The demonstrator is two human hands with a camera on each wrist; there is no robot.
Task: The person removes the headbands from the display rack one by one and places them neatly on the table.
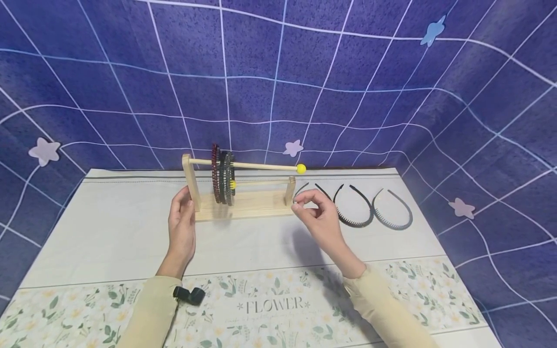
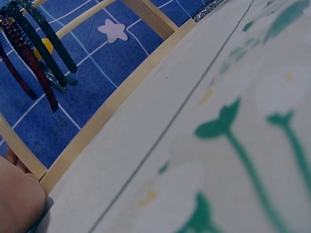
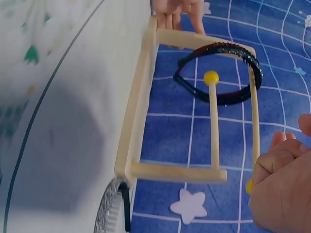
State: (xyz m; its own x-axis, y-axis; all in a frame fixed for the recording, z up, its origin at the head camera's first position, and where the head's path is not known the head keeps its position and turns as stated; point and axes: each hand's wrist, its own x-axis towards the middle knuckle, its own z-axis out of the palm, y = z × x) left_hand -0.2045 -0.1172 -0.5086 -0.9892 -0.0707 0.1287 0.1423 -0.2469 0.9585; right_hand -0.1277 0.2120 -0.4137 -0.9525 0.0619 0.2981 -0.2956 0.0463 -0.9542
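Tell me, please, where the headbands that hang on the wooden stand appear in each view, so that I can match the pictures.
Head: hanging headbands, left of centre, about mid-height.
Left wrist: hanging headbands, in the upper left corner.
Right wrist: hanging headbands, right of centre, in the upper half.
Shared landmark: the wooden stand, partly visible in all three.

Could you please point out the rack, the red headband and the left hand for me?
Rack (image 1: 261, 205): head view, on its base.
Red headband (image 1: 215, 180): head view, on its band, below the upper rod.
Left hand (image 1: 181, 230): head view, on the hand's middle.
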